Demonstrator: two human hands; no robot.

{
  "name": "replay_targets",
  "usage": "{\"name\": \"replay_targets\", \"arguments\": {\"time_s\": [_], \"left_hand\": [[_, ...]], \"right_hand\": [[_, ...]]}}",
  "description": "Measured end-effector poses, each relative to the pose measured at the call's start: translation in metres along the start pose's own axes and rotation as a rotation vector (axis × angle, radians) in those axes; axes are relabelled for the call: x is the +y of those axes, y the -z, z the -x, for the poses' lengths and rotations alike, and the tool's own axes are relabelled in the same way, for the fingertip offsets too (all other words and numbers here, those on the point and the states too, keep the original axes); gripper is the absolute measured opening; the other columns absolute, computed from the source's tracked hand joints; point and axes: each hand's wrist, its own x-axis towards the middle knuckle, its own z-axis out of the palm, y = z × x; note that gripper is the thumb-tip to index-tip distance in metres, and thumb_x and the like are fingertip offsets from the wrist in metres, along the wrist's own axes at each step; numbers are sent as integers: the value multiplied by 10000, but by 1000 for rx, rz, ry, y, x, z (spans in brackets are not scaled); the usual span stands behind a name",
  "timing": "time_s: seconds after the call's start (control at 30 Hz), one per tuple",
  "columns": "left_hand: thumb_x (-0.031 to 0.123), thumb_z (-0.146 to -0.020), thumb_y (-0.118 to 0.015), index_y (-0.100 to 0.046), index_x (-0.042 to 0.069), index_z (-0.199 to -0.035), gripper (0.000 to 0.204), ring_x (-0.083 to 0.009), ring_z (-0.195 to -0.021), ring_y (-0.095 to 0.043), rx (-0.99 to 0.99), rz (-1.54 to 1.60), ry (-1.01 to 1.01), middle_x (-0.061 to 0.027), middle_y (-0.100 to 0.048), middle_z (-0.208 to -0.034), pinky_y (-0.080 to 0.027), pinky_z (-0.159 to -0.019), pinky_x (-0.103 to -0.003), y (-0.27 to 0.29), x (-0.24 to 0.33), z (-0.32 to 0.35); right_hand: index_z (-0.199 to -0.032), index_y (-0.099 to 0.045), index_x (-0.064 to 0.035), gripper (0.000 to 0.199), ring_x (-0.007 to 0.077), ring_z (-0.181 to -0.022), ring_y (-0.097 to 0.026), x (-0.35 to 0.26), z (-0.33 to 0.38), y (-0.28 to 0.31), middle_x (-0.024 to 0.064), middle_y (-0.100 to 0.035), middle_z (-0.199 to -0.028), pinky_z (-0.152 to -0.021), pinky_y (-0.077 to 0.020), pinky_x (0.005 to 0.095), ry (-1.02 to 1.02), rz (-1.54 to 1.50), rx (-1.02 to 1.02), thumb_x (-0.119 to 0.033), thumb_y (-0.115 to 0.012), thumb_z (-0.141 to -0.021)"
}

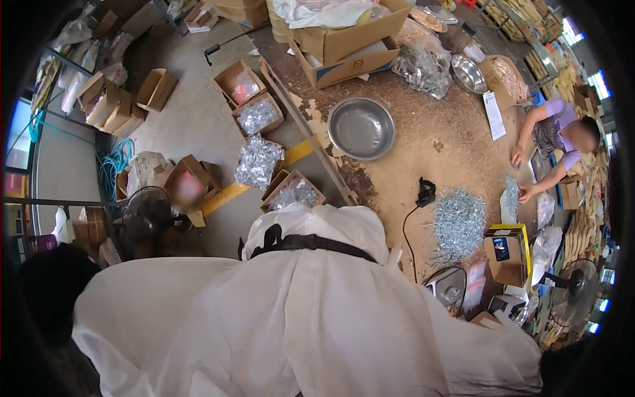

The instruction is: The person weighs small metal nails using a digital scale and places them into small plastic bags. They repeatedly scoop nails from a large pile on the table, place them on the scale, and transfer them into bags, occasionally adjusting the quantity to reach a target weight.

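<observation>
Neither of my hands shows; my white garment [291, 311] and its spread sleeves fill the lower part of the head view. A dark, unclear shape lies beyond the left sleeve. Close in front of my body, cardboard boxes hold clear bags of metal parts [260, 161]. To the right on the worn tabletop [410, 139] lies a heap of silvery screws [458, 225]. A steel basin [361, 129] with nothing visible in it stands farther off. Beside the screws are a black device on a cable [425, 192] and a yellow-and-black open carton [508, 257].
Across the table at the right, a co-worker [565, 135] reaches over a small group of screws [510, 192]. Large cartons [347, 40] stand at the far edge. A standing fan [147, 215] and boxes [190, 185] are at the left; another fan [575, 284] is at the right.
</observation>
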Motion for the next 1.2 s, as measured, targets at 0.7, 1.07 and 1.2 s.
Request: {"name": "replay_targets", "arguments": {"time_s": [0.7, 1.07, 1.2], "left_hand": [[132, -966, -491, -508, 62, -872, 119, -150, -748, -453, -254, 545, 306, -42, -460, -779, -407, -713, -299, -56, 17, 76], [149, -965, -501, -473, 97, -772, 201, -129, -643, -397, 410, 1095, -362, -15, -401, -682, -384, -629, -295, 69, 80, 20], [218, -961, -540, -448, 123, -732, 265, -106, -513, -284, 935, 1031, 124, 35, -322, -583, -273, -522, -283, -3, 0, 42]], "right_hand": [[-1045, -611, -41, 225, 145, -745, -585, -11, 47, 115, 60, -642, -886, -716, -471, 270, -161, 295, 278, -221, -552, -924], [-1029, -582, -53, 186, 144, -772, -583, -36, 70, 274, 61, -647, -939, -761, -482, 259, 24, 683, 1190, -208, -523, -944], [-952, -626, 6, 184, 198, -677, -618, 64, -48, 138, 96, -627, -729, -595, -493, 297, -14, -350, 1049, -146, -532, -910]]}}
